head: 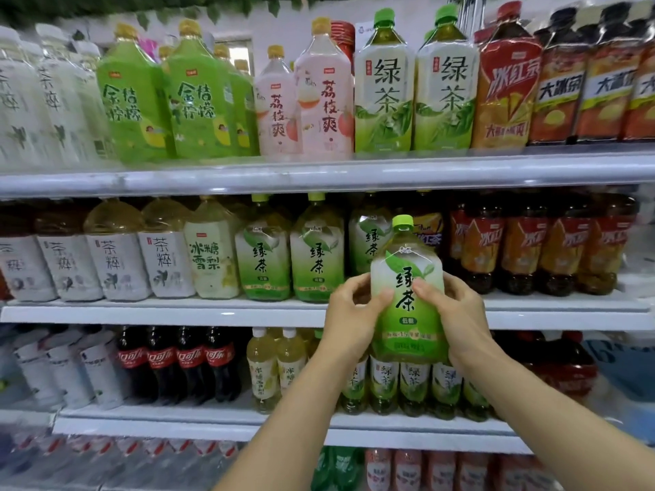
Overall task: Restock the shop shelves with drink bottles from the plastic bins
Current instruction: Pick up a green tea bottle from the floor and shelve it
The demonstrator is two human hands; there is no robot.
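Evidently both hands, left hand [351,313] and right hand [457,310], curl their fingers around the green tea bottle [407,295], label outward, probably to front the matching row [290,256] on the middle shelf [177,313].

Garland of green leaves [212,8], blurred, runs along the upper edge from ten to twelve o'clock, in front of a white wall [283,30]. At eleven o'clock a bright, pale-framed opening [235,53] is set in that wall; its detail is unreadable. Between twelve and one o'clock stand a red ribbed cylinder [343,33], just beside it a white notice with a small blue mark [363,33], and upright metal rods [468,10].
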